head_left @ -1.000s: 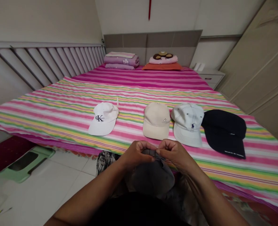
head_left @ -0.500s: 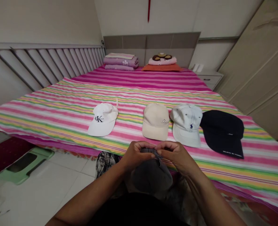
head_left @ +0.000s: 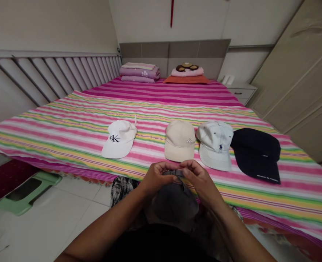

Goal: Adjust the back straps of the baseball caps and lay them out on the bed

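Observation:
A dark grey cap (head_left: 174,203) hangs between my hands over my lap, just in front of the bed's near edge. My left hand (head_left: 158,177) pinches the left part of its back strap between thumb and fingers. On the strap's right part, my right hand (head_left: 198,178) grips with thumb and fingertips. Beyond them on the bed lie a white cap (head_left: 119,140) with black letters, a beige cap (head_left: 179,142), a pale blue cap (head_left: 215,145) with a small dark emblem, and a black cap (head_left: 257,154) at the right, overlapped slightly by the pale blue one.
A striped sheet (head_left: 76,123) covers the bed. Folded purple bedding (head_left: 140,72) and a pink and orange stack (head_left: 187,74) sit by the headboard (head_left: 150,49). At left are a railing (head_left: 68,72) and a green stool (head_left: 38,196); a nightstand (head_left: 242,92) stands at right.
My right hand has shifted slightly on the cap's strap, its fingers lifting a little and showing more of the strap. The caps on the bed stay where they were.

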### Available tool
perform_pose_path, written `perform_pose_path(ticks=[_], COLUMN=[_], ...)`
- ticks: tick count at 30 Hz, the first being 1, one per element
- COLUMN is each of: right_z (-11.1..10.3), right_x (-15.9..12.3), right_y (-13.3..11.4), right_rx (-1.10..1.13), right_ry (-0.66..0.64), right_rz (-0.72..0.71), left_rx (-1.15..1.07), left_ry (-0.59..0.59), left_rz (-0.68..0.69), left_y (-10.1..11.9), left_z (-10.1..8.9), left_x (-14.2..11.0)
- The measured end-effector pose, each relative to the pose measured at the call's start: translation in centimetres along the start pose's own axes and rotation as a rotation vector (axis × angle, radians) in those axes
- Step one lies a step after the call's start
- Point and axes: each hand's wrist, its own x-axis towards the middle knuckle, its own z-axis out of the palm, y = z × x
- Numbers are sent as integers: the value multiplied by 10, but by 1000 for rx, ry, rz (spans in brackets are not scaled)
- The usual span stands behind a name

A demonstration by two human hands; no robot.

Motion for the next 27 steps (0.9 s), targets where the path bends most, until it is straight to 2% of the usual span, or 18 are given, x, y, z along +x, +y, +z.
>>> perform_pose_path(ticks=[3,7,10,14,19,27], right_z=[0,4,7,8,9,6], right_x=[-5,-10,-13,-14,-16,-15], right_y=[9,15,11,6,5,10], right_rx=[-69,-399,-497,-458,-345,-196], right_ry=[-117,-32,13,49,60,-1], right_rz=[-27,-188,-255,-244,-194,-103], left_rx=[-43,-117,-186,-205,-140,-89], left_ry=[22,-4,-41,-41,-128,-125], left_rz=[-12,-33,-53,-24,-9,10], left_y=[-1,-2,-3,-4,-1,4], left_z=[-2,-3,-4,-7,-7,-5], left_x=[1,1,0,0,-2,-2])
